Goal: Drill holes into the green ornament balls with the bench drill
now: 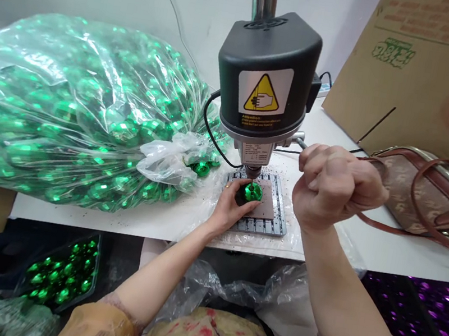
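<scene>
On the slotted metal base plate (pixel 278 228) lies a flat brownish board (pixel 268 206). A shiny green faceted ball (pixel 253 192) sits on that board, with the thumb and fingers of my left hand (pixel 230 206) curved around it. Directly over the ball is the lower end of a black drill press (pixel 264 92), which bears a yellow hand-warning label. My right hand (pixel 330 187) is closed in a fist around the press's lever handle (pixel 300 140), at the right of the machine. Most of the lever is hidden in my fist.
A big clear bag (pixel 88 112) of green balls fills the table's left side. At the right are a patterned handbag (pixel 429 194) and a cardboard box (pixel 426 80). Below the table edge stand a bin of green balls (pixel 63 273) and purple shiny pieces (pixel 426 319).
</scene>
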Demonstrator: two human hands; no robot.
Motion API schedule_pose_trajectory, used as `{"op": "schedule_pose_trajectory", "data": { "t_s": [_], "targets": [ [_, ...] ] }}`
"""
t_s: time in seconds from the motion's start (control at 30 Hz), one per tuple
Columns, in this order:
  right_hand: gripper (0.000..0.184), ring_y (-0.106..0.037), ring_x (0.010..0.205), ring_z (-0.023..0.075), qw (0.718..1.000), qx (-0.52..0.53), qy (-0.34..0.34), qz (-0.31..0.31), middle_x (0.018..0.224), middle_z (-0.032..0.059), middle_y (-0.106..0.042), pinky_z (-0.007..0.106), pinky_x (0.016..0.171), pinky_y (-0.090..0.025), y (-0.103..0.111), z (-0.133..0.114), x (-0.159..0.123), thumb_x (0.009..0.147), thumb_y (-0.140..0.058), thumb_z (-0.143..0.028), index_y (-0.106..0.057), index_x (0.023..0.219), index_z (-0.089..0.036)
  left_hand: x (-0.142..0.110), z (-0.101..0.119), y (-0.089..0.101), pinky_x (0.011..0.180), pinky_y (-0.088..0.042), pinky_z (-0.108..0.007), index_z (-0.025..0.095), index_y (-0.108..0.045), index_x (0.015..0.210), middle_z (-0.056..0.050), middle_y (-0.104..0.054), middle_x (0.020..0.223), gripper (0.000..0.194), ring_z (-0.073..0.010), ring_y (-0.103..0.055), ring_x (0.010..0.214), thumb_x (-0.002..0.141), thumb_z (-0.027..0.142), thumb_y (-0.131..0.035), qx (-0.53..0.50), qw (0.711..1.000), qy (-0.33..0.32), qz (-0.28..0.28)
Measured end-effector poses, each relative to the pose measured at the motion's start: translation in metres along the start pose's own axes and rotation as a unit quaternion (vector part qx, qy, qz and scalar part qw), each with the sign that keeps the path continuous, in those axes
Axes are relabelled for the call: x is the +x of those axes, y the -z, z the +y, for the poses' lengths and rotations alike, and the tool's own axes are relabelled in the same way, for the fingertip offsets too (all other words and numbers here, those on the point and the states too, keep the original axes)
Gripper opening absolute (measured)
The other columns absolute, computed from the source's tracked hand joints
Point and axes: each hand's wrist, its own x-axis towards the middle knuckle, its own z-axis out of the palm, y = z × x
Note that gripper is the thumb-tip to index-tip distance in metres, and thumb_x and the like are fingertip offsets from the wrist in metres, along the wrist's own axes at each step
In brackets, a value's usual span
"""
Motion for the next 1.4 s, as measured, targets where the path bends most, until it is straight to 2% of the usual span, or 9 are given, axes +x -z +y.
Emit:
{"op": "schedule_pose_trajectory", "data": {
  "t_s": [0.43, 0.73, 0.87, 0.97, 1.07, 1.13, 1.23, 1.3, 1.4],
  "targets": [
    [0.049, -0.026, 0.039, 0.0032, 0.999, 0.026, 0.020, -0.007, 0.045, -0.0076, -0.022, 0.027, 0.046, -0.033, 0.006, 0.003, -0.013, 0.086, -0.060, -0.015, -0.019, 0.057, -0.016, 0.000, -0.003, 0.000, 0.104, -0.050, -0.044, 0.021, -0.065, 0.124, -0.010, -0.068, 0.123, 0.053, -0.0289, -0.064, 0.118, 0.079, 0.036, -0.086, -0.010, 1.000, 0.006, 0.002],
    [0.041, -0.036, 0.043, 0.0014, 0.989, -0.056, -0.136, 0.000, 0.048, -0.0080, -0.033, 0.022, 0.047, -0.029, -0.023, -0.014, 0.043, 0.092, -0.059, -0.025, -0.036, 0.059, -0.020, -0.028, 0.023, 0.003, 0.084, -0.055, -0.034, 0.021, -0.061, 0.111, -0.006, -0.070, 0.103, 0.043, -0.0218, -0.069, 0.095, 0.079, 0.039, -0.083, 0.080, 0.991, -0.026, 0.109],
    [0.038, -0.036, 0.044, -0.0003, 0.991, -0.048, -0.128, 0.005, 0.049, -0.0090, -0.036, 0.022, 0.048, -0.029, -0.024, -0.014, 0.043, 0.092, -0.059, -0.025, -0.037, 0.061, -0.019, -0.076, 0.020, 0.018, 0.065, -0.052, -0.025, 0.020, -0.060, 0.109, -0.003, -0.067, 0.088, 0.046, -0.0162, -0.067, 0.075, 0.084, 0.055, -0.076, 0.143, 0.965, -0.210, -0.068],
    [0.038, -0.036, 0.045, -0.0019, 0.991, -0.045, -0.127, 0.003, 0.052, -0.0091, -0.036, 0.021, 0.050, -0.029, -0.023, -0.014, 0.041, 0.092, -0.058, -0.026, -0.037, 0.061, -0.018, -0.111, 0.011, 0.030, 0.062, -0.051, -0.026, 0.019, -0.061, 0.118, -0.009, -0.071, 0.097, 0.042, -0.0160, -0.066, 0.071, 0.093, 0.052, -0.068, 0.278, 0.877, -0.334, -0.207],
    [0.038, -0.036, 0.045, -0.0023, 0.991, -0.042, -0.124, 0.000, 0.051, -0.0092, -0.033, 0.020, 0.050, -0.030, -0.023, -0.013, 0.041, 0.092, -0.058, -0.028, -0.038, 0.061, -0.018, -0.127, 0.004, 0.041, 0.069, -0.053, -0.030, 0.021, -0.059, 0.132, -0.017, -0.069, 0.123, 0.042, -0.0176, -0.067, 0.077, 0.097, 0.043, -0.065, 0.380, 0.801, -0.387, -0.255],
    [0.039, -0.036, 0.046, -0.0022, 0.991, -0.048, -0.123, 0.003, 0.051, -0.0090, -0.033, 0.021, 0.050, -0.030, -0.022, -0.013, 0.041, 0.091, -0.060, -0.031, -0.040, 0.061, -0.017, -0.121, 0.002, 0.048, 0.070, -0.054, -0.029, 0.023, -0.060, 0.133, -0.016, -0.068, 0.124, 0.044, -0.0181, -0.067, 0.081, 0.097, 0.048, -0.064, 0.357, 0.812, -0.411, -0.210],
    [0.041, -0.037, 0.047, -0.0024, 0.989, -0.063, -0.131, 0.006, 0.051, -0.0082, -0.035, 0.023, 0.052, -0.031, -0.021, -0.013, 0.040, 0.091, -0.060, -0.036, -0.042, 0.059, -0.017, -0.084, 0.000, 0.060, 0.074, -0.055, -0.028, 0.023, -0.065, 0.124, -0.012, -0.070, 0.112, 0.026, -0.0188, -0.068, 0.088, 0.101, 0.034, -0.059, 0.326, 0.871, -0.364, -0.052],
    [0.042, -0.038, 0.047, -0.0025, 0.990, -0.067, -0.127, 0.006, 0.050, -0.0085, -0.037, 0.023, 0.052, -0.032, -0.021, -0.013, 0.039, 0.091, -0.060, -0.038, -0.042, 0.059, -0.016, -0.047, -0.004, 0.069, 0.081, -0.055, -0.031, 0.023, -0.067, 0.122, -0.012, -0.069, 0.110, 0.026, -0.0211, -0.068, 0.094, 0.101, 0.018, -0.052, 0.366, 0.898, -0.243, 0.027],
    [0.042, -0.040, 0.047, -0.0025, 0.990, -0.070, -0.122, 0.007, 0.050, -0.0093, -0.040, 0.023, 0.051, -0.032, -0.020, -0.013, 0.038, 0.091, -0.060, -0.039, -0.043, 0.060, -0.017, 0.008, -0.018, 0.079, 0.091, -0.054, -0.042, 0.019, -0.068, 0.125, -0.018, -0.064, 0.125, 0.038, -0.0308, -0.063, 0.110, 0.095, 0.007, -0.048, 0.438, 0.894, -0.069, 0.063]
  ]
}}
